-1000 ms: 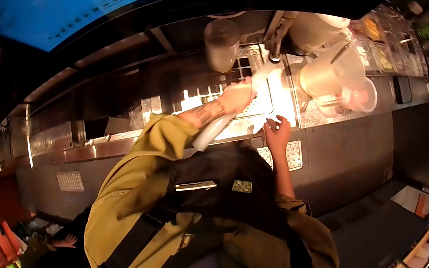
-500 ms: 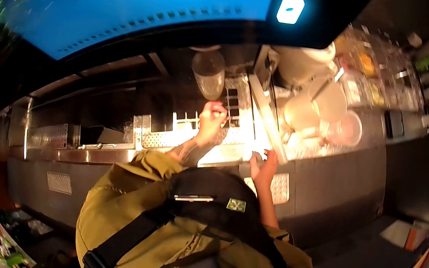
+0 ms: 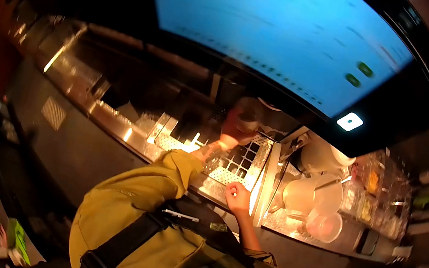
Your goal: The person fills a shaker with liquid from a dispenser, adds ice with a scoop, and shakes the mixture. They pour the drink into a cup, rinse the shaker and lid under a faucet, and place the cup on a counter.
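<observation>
My left hand [image 3: 234, 133] reaches forward over the counter and closes around a clear cup [image 3: 249, 112] under the screen's lower edge. Dim light hides part of the grip and the cup's contents. Just in front of me lies a perforated metal drip tray [image 3: 226, 176] with a grid of square openings [image 3: 239, 160] in it. My right hand [image 3: 238, 197] is near the tray's front edge, fingers curled together. Whether anything is inside those fingers is hidden.
A large lit screen [image 3: 284, 31] hangs low over the counter. On the right are a translucent pitcher [image 3: 300, 195], a clear plastic cup [image 3: 324, 227] and a white tub [image 3: 321, 155]. Beyond them stand clear bins of ingredients [image 3: 374, 191]. A metal-edged counter runs left.
My left hand has moved from below the cup onto it. My right hand has drawn left from the metal divider, its fingers now curled. The camera view has turned.
</observation>
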Available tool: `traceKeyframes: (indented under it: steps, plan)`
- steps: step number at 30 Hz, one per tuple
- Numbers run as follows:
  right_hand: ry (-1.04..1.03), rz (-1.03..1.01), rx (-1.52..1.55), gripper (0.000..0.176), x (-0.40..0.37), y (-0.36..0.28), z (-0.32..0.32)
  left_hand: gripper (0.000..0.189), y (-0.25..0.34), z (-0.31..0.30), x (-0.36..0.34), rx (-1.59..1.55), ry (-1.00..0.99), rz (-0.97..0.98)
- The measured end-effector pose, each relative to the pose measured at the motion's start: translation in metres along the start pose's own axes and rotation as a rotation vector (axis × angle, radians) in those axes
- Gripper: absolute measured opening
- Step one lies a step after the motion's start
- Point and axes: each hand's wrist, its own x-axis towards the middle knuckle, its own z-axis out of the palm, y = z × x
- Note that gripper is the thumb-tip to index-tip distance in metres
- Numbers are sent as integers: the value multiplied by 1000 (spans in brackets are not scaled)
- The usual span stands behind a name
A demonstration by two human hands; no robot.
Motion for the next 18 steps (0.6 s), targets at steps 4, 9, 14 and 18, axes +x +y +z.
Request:
traceKeyframes:
  steps: [4, 9, 14, 18]
  plan:
    - [-13, -59, -35, 10, 32, -30, 29, 93, -22, -87, 9, -501, 126, -55]
    - [-215, -183, -117, 5, 92, -76, 138, 92, -35, -304, 34, -334, 256, -94]
    - [-331, -441, -52, 14, 206, -154, 337, 104, -113, -532, 85, 430, 514, 34]
    - [-565, -441, -241, 17, 321, -152, 552, 104, -221, -663, 123, 446, 520, 19]
